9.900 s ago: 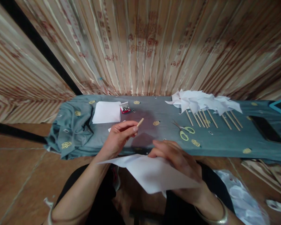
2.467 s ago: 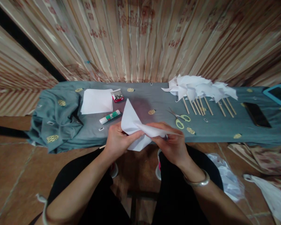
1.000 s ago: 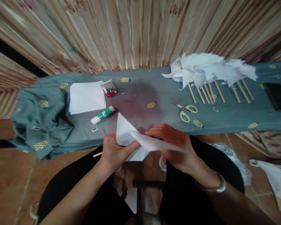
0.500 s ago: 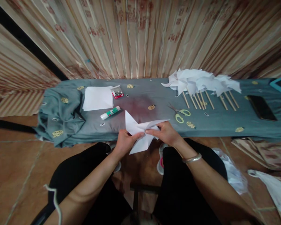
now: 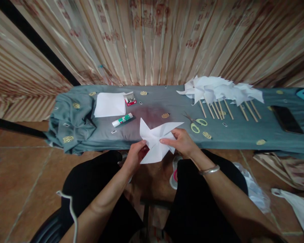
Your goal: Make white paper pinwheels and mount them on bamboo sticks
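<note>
Both hands hold a white paper pinwheel head (image 5: 155, 141) above my lap, at the front edge of the low bench covered in grey-green cloth (image 5: 233, 135). My left hand (image 5: 135, 156) pinches its lower left side. My right hand (image 5: 181, 141) grips its centre and right flap, a metal bangle on that wrist. The paper's points stick out up-left and up-right.
On the cloth lie a glue stick (image 5: 122, 119), a stack of white paper (image 5: 110, 104), a small red box of pins (image 5: 130, 100), green-handled scissors (image 5: 196, 123), several finished pinwheels on wooden sticks (image 5: 220, 92) and a black phone (image 5: 286, 119). A striped curtain hangs behind. White plastic bags lie on the floor at right.
Earlier my left hand held a wooden stick; it now pinches the paper. The flat sheet has been folded into a pinwheel shape, and the hands have moved slightly up and right.
</note>
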A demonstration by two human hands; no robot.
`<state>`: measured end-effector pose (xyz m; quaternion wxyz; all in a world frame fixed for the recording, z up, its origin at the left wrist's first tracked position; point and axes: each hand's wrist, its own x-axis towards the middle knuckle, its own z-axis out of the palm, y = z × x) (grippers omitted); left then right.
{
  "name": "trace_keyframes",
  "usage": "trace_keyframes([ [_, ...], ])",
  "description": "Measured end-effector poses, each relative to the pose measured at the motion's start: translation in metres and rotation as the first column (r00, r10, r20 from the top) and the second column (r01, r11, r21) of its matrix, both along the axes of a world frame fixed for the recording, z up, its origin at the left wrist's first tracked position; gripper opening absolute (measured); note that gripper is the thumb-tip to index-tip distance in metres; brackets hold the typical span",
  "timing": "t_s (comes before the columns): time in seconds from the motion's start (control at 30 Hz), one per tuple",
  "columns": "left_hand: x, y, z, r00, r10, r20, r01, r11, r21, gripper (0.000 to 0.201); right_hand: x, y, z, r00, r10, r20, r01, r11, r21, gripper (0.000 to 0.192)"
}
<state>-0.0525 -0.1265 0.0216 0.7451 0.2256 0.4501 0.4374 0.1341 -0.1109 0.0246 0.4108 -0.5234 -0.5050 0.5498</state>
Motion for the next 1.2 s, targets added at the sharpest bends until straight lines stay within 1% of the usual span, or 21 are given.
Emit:
trace_keyframes([
  [0.1,0.0,-0.004,-0.003,0.998,0.013,0.064,-0.009,0.998,-0.067,0.025,0.0,0.001,-0.005,0.999,0.014,-0.036,-0.015,0.999,-0.036,0.033],
  [0.17,0.0,-0.006,-0.007,0.996,0.0,0.093,0.008,0.997,-0.078,0.022,-0.001,0.001,-0.009,0.998,0.014,-0.054,-0.017,0.998,-0.054,0.032],
  [0.27,0.0,-0.009,-0.014,0.995,-0.042,0.087,0.048,0.997,-0.069,0.025,-0.003,0.001,-0.012,0.999,0.012,-0.049,-0.015,0.998,-0.068,0.033],
  [0.37,-0.002,-0.01,-0.022,0.995,-0.067,0.069,0.074,0.992,-0.103,0.03,-0.006,0.002,-0.014,0.999,0.019,-0.031,-0.021,0.997,-0.068,0.035],
  [0.5,-0.001,-0.011,-0.03,0.995,-0.025,0.092,0.036,0.991,-0.125,0.03,-0.008,0.006,-0.016,0.999,0.026,0.022,-0.025,0.997,-0.075,0.038],
  [0.73,0.006,-0.012,-0.036,0.984,0.055,0.17,-0.027,0.986,-0.166,0.042,-0.01,0.019,-0.013,0.993,0.054,0.106,-0.042,0.993,-0.11,0.035],
  [0.97,0.01,-0.011,-0.043,0.968,0.12,0.219,-0.079,0.979,-0.19,0.043,-0.017,0.033,-0.007,0.965,0.167,0.202,-0.135,0.978,-0.162,0.027],
  [1.2,0.013,-0.01,-0.044,0.962,0.139,0.235,-0.079,0.966,-0.248,0.046,-0.016,0.046,-0.007,0.932,0.261,0.252,-0.21,0.955,-0.21,0.022],
])
